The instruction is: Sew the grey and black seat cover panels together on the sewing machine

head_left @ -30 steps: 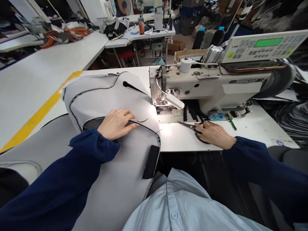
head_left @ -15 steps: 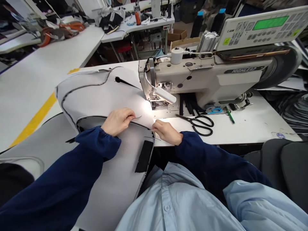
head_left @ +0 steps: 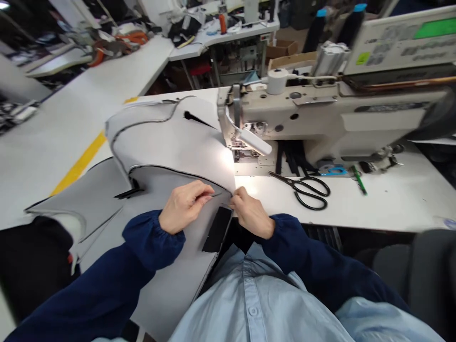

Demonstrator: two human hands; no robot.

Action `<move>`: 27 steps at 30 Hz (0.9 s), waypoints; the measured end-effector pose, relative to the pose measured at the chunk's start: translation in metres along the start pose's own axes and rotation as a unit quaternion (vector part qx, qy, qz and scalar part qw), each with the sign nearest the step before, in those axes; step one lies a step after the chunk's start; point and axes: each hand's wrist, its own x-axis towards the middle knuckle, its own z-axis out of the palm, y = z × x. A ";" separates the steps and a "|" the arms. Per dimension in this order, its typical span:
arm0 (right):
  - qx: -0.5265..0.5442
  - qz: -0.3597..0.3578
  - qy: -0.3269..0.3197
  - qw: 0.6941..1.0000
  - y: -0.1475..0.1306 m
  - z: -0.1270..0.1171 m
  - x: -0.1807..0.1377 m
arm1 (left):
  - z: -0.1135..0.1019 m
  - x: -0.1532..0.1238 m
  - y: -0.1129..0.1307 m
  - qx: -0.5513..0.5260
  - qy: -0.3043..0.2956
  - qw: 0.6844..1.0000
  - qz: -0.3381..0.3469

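Observation:
Light grey padded fabric panels (head_left: 153,137) with dark edge lines spread across the left of the sewing table. My left hand (head_left: 185,205) is closed in a pinch over the lower panel, and a short dark thread (head_left: 216,194) sticks out from its fingertips. At the panels' right-hand edge my right hand (head_left: 251,213) is closed, thumb and fingers pressed on the seam; whether it also grips a thread end is hidden. A black rectangular patch (head_left: 218,230) lies on the lower panel just below the hands.
A sewing machine (head_left: 285,111) with a lit lamp (head_left: 254,141) stands beyond my right hand. Black scissors (head_left: 302,187) and a green pen (head_left: 359,180) lie on the tabletop. A control panel (head_left: 402,45) sits at upper right. Black cloth (head_left: 35,261) hangs at far left.
My left hand has moved down from the upper panel's edge onto the lower panel, still pinching the thread. My right hand stays at the panel edge. The view has swung left.

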 end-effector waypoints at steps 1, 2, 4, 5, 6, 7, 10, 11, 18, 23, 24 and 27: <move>0.104 0.022 0.020 0.994 0.000 0.003 -0.006 | 0.003 -0.005 0.005 -0.016 -0.009 1.000 0.011; 0.225 0.053 0.023 0.973 0.000 0.007 -0.013 | 0.008 -0.010 0.010 -0.028 -0.023 0.999 0.034; 0.451 0.135 -0.057 0.880 0.000 0.016 -0.030 | 0.024 -0.018 0.020 -0.024 -0.074 0.991 0.111; 0.523 0.170 -0.109 0.828 0.001 0.021 -0.038 | 0.034 -0.020 0.025 0.000 -0.104 0.982 0.160; 0.567 0.201 -0.145 0.786 0.002 0.025 -0.046 | 0.044 -0.022 0.030 0.034 -0.140 0.968 0.205; 0.590 0.228 -0.164 0.757 0.004 0.029 -0.053 | 0.054 -0.022 0.033 0.068 -0.173 0.952 0.244; 0.594 0.285 -0.147 0.737 0.016 0.035 -0.069 | 0.076 -0.021 0.038 0.138 -0.219 0.923 0.284; 0.586 0.296 -0.139 0.742 0.023 0.036 -0.074 | 0.079 -0.020 0.038 0.151 -0.211 0.924 0.279; 0.482 0.347 -0.058 0.802 0.116 0.044 -0.110 | 0.044 -0.002 -0.013 0.320 -0.019 0.930 0.180; 0.435 0.430 0.176 0.772 0.164 0.048 -0.121 | 0.033 0.003 -0.053 0.359 0.029 0.921 0.150; 0.425 0.438 0.195 0.768 0.171 0.050 -0.121 | 0.034 0.005 -0.057 0.359 0.043 0.919 0.159; 0.398 0.463 0.239 0.755 0.192 0.057 -0.118 | 0.034 0.013 -0.064 0.363 0.084 0.906 0.199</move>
